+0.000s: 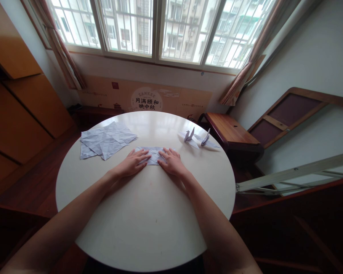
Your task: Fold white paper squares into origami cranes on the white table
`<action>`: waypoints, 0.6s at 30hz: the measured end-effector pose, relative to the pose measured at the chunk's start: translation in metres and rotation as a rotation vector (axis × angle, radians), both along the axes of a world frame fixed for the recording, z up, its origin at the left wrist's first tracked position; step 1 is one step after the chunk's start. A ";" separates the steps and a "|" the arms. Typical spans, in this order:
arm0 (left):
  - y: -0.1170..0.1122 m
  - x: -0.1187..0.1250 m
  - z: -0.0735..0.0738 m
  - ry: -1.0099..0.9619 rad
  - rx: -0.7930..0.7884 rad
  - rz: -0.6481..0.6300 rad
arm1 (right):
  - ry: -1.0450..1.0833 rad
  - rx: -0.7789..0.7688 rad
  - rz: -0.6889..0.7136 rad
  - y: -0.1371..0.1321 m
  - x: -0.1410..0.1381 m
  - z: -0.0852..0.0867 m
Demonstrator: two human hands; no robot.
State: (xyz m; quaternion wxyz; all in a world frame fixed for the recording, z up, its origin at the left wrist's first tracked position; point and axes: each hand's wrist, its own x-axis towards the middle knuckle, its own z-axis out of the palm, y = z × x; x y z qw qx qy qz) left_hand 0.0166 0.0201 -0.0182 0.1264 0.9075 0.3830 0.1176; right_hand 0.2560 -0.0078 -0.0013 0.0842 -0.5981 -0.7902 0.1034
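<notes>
A folded sheet of pale patterned paper lies flat on the round white table. My left hand rests on the sheet's left part, fingers stretched out flat. My right hand presses on its right part, fingers also flat and slightly spread. Neither hand grips the paper; both lie on top of it.
A loose pile of creased paper sheets lies at the table's left. Two folded paper cranes stand at the far right of the table. A wooden side table stands beyond the right edge, with wooden cabinets on the left.
</notes>
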 end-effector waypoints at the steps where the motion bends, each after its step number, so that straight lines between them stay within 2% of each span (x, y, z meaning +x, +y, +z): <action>1: 0.000 0.000 0.000 0.007 0.000 0.000 | 0.000 0.000 0.000 0.000 0.000 0.000; 18: -0.001 0.001 0.002 0.021 -0.008 0.001 | 0.004 -0.006 -0.001 0.000 0.000 0.000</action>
